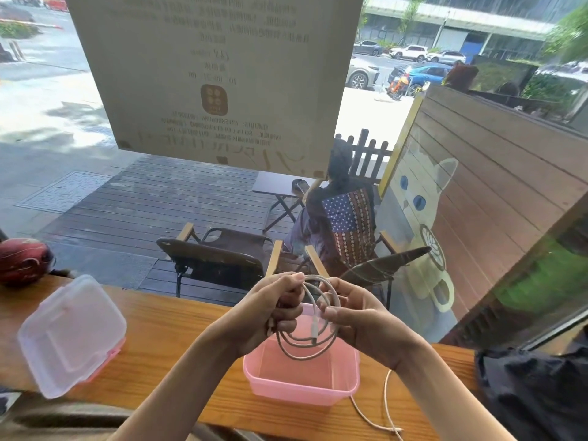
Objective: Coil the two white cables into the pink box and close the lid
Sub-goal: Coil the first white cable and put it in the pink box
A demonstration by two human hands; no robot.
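Note:
An open pink box (299, 389) stands on the wooden counter, nothing visible inside it. Above it I hold a white cable (305, 348) wound into a few loops. My left hand (273, 313) grips the loops on their left side. My right hand (359, 316) pinches the right side, and a plug end hangs inside the loops. The second white cable (386, 405) lies loose on the counter to the right of the box, trailing toward the front edge. The box's translucent lid (71, 335) rests on the counter at the left, apart from the box.
The wooden counter (165, 338) runs along a window. A red helmet (22, 261) sits at its far left end and a dark bag (534, 386) at the right. Beyond the glass a person sits on a deck with chairs.

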